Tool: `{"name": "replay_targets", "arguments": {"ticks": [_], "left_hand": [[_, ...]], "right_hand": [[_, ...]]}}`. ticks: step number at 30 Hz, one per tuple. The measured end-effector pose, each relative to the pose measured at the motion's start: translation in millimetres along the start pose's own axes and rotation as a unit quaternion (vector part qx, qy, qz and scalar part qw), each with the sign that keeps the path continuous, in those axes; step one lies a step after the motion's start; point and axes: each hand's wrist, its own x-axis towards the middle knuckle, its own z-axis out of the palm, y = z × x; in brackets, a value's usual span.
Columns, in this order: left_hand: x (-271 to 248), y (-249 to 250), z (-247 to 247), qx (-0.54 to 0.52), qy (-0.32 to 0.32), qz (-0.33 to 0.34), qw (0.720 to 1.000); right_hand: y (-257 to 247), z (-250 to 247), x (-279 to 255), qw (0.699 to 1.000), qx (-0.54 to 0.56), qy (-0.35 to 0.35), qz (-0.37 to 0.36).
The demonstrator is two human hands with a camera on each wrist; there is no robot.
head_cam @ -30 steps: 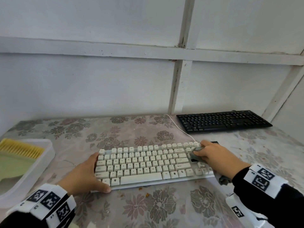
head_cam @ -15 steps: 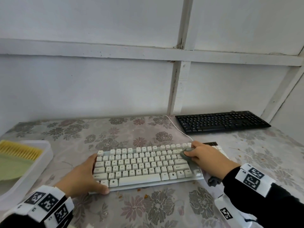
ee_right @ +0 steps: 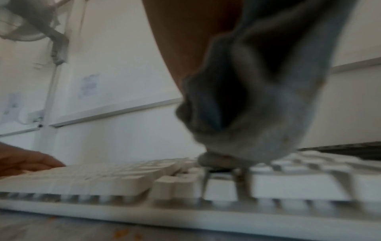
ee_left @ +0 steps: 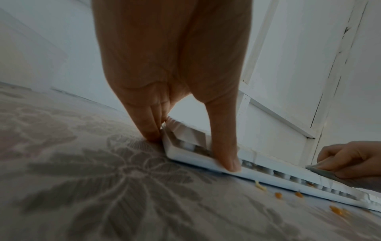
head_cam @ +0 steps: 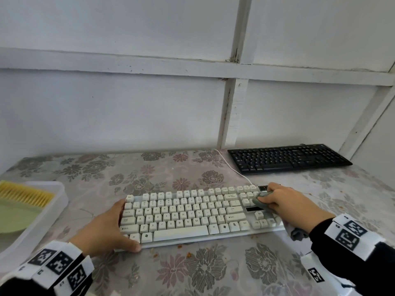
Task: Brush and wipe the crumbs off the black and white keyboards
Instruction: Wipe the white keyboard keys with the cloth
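The white keyboard (head_cam: 181, 212) lies across the near middle of the floral table. My left hand (head_cam: 106, 229) braces its left end, with straight fingers (ee_left: 148, 124) against the side and the thumb (ee_left: 224, 146) on the front rim. My right hand (head_cam: 286, 204) grips a bunched grey cloth (head_cam: 261, 201) and presses it on the keys near the right end. The right wrist view shows the grey cloth (ee_right: 268, 106) touching the white keyboard (ee_right: 103, 179). Orange crumbs (head_cam: 188, 254) lie on the table by the front edge. The black keyboard (head_cam: 286, 158) sits at the back right, untouched.
A white tray (head_cam: 55, 201) at the left edge holds a green dustpan (head_cam: 15, 216) and a yellow brush (head_cam: 25, 194). The white keyboard's cable (head_cam: 233, 165) runs back toward the wall. The wall stands close behind the table.
My right hand slid the cloth left over the keys, then back toward the right end. The left hand kept its hold on the keyboard's left end.
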Motion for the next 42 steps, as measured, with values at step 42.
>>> {"name": "replay_targets", "arguments": {"ticks": [42], "left_hand": [[3,-3,0,0.011,-0.005,-0.002,1.000]], "right_hand": [[-114,-41,21,0.992,0.091,0.012,-0.087]]}}
